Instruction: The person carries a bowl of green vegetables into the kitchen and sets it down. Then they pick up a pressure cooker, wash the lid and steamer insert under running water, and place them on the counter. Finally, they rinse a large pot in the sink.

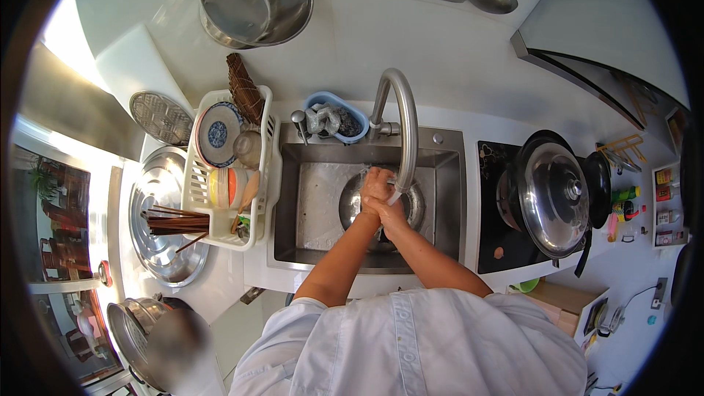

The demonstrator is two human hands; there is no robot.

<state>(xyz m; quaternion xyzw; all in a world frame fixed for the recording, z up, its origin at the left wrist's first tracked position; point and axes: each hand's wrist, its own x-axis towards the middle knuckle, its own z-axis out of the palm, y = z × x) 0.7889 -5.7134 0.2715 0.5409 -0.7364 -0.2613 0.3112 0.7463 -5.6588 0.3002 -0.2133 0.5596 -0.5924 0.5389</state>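
Observation:
My left hand (378, 180) and my right hand (388, 211) touch each other under the curved metal faucet (408, 121). The right lies across the left near its wrist, and both look wet. What looks like water runs from the spout beside them. Directly below is a round, shiny metal bowl (348, 204), partly hidden by my hands and forearms. It stands inside the stainless steel sink (319, 198), whose bottom is wet. I see no tool or dish in either hand, though overlapping fingers hide the palms.
Left of the sink, a white dish rack (264, 176) holds plates, bowls and chopsticks (179, 225). Behind it, a blue caddy (336, 100) holds scrubbers. A lidded pan (550, 198) stands on the black cooktop (495, 162) at right. A large metal lid (144, 198) lies far left.

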